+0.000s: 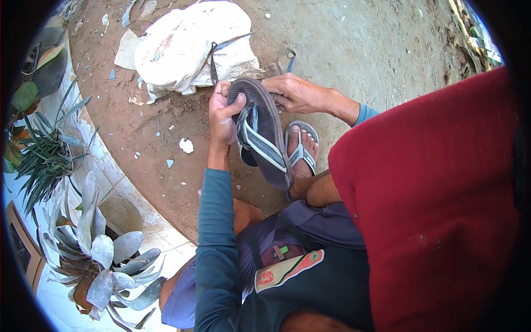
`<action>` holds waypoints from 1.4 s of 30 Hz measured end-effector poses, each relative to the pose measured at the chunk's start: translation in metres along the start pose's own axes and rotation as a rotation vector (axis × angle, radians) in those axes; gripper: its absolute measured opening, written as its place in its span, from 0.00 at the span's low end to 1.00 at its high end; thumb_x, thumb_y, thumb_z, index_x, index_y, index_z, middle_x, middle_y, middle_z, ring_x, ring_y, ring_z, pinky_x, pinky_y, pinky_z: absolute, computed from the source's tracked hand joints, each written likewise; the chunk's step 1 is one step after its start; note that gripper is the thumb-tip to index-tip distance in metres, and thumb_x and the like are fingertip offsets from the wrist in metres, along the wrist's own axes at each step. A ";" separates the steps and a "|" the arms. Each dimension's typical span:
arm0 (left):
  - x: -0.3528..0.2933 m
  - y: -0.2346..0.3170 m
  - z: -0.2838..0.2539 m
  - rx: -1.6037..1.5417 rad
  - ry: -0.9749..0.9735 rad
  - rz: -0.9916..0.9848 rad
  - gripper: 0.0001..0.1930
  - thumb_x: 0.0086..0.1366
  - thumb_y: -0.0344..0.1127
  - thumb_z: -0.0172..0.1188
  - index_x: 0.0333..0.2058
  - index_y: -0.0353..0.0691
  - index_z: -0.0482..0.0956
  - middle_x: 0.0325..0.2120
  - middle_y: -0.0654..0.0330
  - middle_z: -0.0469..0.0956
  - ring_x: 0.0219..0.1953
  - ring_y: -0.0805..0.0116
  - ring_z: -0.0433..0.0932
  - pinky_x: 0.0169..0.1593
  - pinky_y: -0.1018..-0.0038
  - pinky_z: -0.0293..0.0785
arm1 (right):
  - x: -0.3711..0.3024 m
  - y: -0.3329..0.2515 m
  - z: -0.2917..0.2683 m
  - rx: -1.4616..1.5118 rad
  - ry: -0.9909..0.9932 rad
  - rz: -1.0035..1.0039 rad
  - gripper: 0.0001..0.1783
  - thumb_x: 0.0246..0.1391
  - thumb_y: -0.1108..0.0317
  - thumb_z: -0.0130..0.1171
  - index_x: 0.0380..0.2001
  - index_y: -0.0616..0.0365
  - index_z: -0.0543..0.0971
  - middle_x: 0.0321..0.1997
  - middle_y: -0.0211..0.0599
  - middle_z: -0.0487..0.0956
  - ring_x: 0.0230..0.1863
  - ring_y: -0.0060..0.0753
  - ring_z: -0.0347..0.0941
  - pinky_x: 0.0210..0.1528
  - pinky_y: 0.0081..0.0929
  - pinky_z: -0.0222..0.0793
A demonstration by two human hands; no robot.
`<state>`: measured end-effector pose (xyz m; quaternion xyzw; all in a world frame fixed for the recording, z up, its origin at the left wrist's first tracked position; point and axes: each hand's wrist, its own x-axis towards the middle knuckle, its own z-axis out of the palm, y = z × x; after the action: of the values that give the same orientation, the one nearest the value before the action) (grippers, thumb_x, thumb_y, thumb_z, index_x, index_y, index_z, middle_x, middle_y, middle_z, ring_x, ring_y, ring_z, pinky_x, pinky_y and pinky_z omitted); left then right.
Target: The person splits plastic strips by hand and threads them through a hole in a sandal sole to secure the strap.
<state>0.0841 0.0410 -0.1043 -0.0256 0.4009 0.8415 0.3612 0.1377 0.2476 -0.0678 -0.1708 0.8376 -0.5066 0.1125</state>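
Nearest, red cloth [426,182]; beyond, unworn thong sandal [272,123] pinched by left hand [223,113], beside curled right hand [293,93], hold unclear. Probably light, flexible; best gripped edgewise.

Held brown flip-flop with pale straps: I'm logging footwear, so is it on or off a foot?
Off: the left hand holds the brown flip-flop with pale straps, and no foot is in it.

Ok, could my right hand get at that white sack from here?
Probably yes: your right hand is at the held sandal, the sack lies on the ground beyond, and nothing large seems to block the way, though depth is hard to judge.
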 end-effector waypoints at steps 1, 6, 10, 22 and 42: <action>-0.002 0.005 0.008 0.011 -0.026 -0.049 0.16 0.60 0.22 0.65 0.37 0.42 0.64 0.32 0.67 0.71 0.35 0.78 0.71 0.46 0.78 0.71 | -0.002 0.004 -0.004 -0.049 -0.041 -0.015 0.16 0.52 0.77 0.58 0.45 0.68 0.74 0.39 0.53 0.77 0.42 0.57 0.75 0.46 0.45 0.70; -0.005 0.001 -0.007 -0.134 -0.132 -0.060 0.18 0.61 0.24 0.64 0.37 0.45 0.61 0.33 0.66 0.71 0.37 0.77 0.74 0.46 0.77 0.73 | 0.004 -0.012 -0.024 -0.133 -0.217 -0.080 0.14 0.58 0.70 0.57 0.45 0.67 0.76 0.36 0.53 0.78 0.39 0.58 0.75 0.41 0.45 0.70; -0.004 0.006 0.002 -0.154 -0.141 -0.080 0.19 0.60 0.24 0.66 0.36 0.45 0.61 0.34 0.65 0.72 0.38 0.75 0.75 0.47 0.75 0.75 | 0.001 -0.015 -0.027 0.024 -0.116 -0.121 0.17 0.65 0.59 0.52 0.39 0.64 0.78 0.29 0.54 0.76 0.33 0.57 0.74 0.34 0.44 0.69; -0.009 0.022 0.033 -0.129 -0.140 -0.039 0.21 0.60 0.26 0.67 0.41 0.45 0.61 0.35 0.68 0.68 0.39 0.80 0.70 0.48 0.82 0.69 | 0.007 0.009 -0.020 -0.400 0.167 -0.187 0.06 0.53 0.74 0.60 0.34 0.58 0.75 0.26 0.42 0.73 0.29 0.49 0.73 0.31 0.42 0.68; -0.008 0.004 0.022 1.292 0.373 0.488 0.20 0.61 0.36 0.70 0.36 0.37 0.64 0.33 0.63 0.71 0.36 0.78 0.68 0.44 0.79 0.68 | -0.004 0.017 0.021 0.802 0.419 0.606 0.09 0.63 0.69 0.57 0.28 0.58 0.79 0.26 0.23 0.77 0.25 0.12 0.69 0.27 0.18 0.63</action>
<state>0.0934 0.0496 -0.0845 0.1402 0.8685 0.4743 0.0310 0.1462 0.2394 -0.0927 0.2391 0.5949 -0.7545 0.1404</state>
